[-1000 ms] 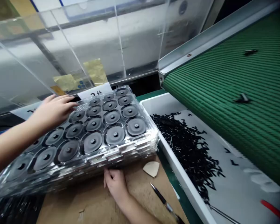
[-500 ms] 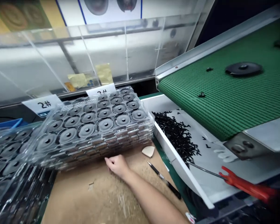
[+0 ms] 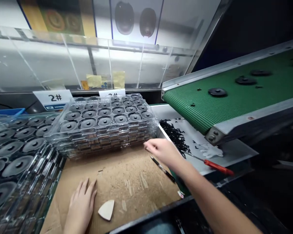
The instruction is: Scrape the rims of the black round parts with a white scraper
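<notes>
My left hand (image 3: pixel 80 204) lies palm down on the brown cardboard (image 3: pixel 117 172), its fingers extended and slightly apart. Beside it on the right is a small white wedge-shaped piece (image 3: pixel 106 209). My right hand (image 3: pixel 161 151) hovers at the cardboard's far right edge, fingers curled in; whether anything is inside them is hidden. Just below that hand lies a black pen (image 3: pixel 163 169). Beyond the cardboard stands a stack of clear plastic trays (image 3: pixel 104 133), the top one filled with round black parts (image 3: pixel 120 119).
More filled trays (image 3: pixel 21 146) stand at the left. On the right, a white tray (image 3: pixel 236 152) holds a heap of small black pieces (image 3: pixel 173 133) and a red-handled screwdriver (image 3: pixel 217 166). A green conveyor belt (image 3: pixel 197 113) carries several black discs (image 3: pixel 217 92) above it.
My left hand has come into view on the cardboard. My right hand has moved right, away from the tray stack's front. The white wedge has shifted nearer and left. The view has turned.
</notes>
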Demonstrator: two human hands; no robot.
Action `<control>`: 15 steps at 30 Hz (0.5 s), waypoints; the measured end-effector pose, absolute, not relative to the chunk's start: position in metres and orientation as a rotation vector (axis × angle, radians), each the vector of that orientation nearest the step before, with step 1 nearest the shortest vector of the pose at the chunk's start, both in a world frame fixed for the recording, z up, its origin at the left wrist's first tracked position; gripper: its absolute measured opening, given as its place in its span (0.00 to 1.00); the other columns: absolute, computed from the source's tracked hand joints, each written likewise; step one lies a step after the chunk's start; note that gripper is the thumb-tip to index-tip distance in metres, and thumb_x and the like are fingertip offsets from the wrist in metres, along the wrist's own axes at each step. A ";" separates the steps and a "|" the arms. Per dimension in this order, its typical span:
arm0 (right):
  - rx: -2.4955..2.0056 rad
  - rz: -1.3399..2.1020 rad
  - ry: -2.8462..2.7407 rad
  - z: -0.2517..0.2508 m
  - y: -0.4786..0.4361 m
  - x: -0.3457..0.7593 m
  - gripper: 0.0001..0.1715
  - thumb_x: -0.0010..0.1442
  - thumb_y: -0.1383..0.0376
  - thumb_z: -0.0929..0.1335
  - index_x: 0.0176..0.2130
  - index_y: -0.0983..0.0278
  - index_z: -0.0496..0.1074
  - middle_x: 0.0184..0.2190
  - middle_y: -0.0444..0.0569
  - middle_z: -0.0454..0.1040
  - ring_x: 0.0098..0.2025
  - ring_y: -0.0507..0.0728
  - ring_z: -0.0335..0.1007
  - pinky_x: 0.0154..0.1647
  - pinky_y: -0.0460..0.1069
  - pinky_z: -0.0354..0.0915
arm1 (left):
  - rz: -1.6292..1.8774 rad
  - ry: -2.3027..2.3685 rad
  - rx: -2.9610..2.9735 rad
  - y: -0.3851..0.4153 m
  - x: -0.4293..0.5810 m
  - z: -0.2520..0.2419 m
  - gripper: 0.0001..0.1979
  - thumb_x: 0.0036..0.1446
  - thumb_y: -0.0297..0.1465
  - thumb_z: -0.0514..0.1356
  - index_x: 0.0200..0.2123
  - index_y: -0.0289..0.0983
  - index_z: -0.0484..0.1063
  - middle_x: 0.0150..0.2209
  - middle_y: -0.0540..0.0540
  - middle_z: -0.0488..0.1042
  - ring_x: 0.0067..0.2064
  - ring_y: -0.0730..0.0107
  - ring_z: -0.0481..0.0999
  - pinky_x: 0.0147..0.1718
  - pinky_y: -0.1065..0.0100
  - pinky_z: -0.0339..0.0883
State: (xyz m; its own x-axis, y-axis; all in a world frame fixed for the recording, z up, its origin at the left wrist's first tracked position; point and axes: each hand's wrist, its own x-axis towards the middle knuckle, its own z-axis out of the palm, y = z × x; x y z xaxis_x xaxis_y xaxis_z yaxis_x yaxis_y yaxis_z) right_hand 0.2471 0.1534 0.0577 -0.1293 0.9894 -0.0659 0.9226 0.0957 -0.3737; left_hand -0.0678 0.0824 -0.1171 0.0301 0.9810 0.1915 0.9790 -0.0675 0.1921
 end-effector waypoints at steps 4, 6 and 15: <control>-2.405 0.165 -1.951 0.085 0.186 0.296 0.16 0.63 0.61 0.64 0.49 0.66 0.66 0.47 0.52 0.68 0.45 0.57 0.68 0.45 0.56 0.67 | 0.506 2.110 2.276 0.083 -0.061 -0.133 0.21 0.59 0.34 0.45 0.48 0.36 0.73 0.54 0.36 0.70 0.57 0.49 0.65 0.54 0.46 0.57; -2.575 0.123 -1.893 0.079 0.217 0.312 0.17 0.63 0.61 0.65 0.50 0.66 0.66 0.48 0.52 0.68 0.45 0.57 0.68 0.44 0.56 0.67 | 0.564 2.056 2.308 0.081 -0.066 -0.138 0.20 0.59 0.34 0.45 0.47 0.37 0.73 0.54 0.38 0.71 0.57 0.51 0.66 0.54 0.48 0.58; -2.796 0.080 -1.863 0.019 0.315 0.353 0.18 0.63 0.61 0.65 0.50 0.66 0.65 0.49 0.52 0.67 0.46 0.57 0.68 0.45 0.57 0.67 | 0.617 1.958 2.580 0.086 -0.085 -0.156 0.17 0.56 0.31 0.51 0.46 0.39 0.73 0.50 0.38 0.74 0.51 0.47 0.72 0.43 0.49 0.67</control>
State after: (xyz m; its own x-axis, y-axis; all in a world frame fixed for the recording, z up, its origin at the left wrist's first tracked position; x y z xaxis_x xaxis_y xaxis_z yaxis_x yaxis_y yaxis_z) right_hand 0.3534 0.3153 0.0189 0.3916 0.9061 -0.1600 0.9165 -0.3687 0.1554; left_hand -0.0851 0.0860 -0.1564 0.2290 0.8950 0.3828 0.9528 -0.2866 0.0999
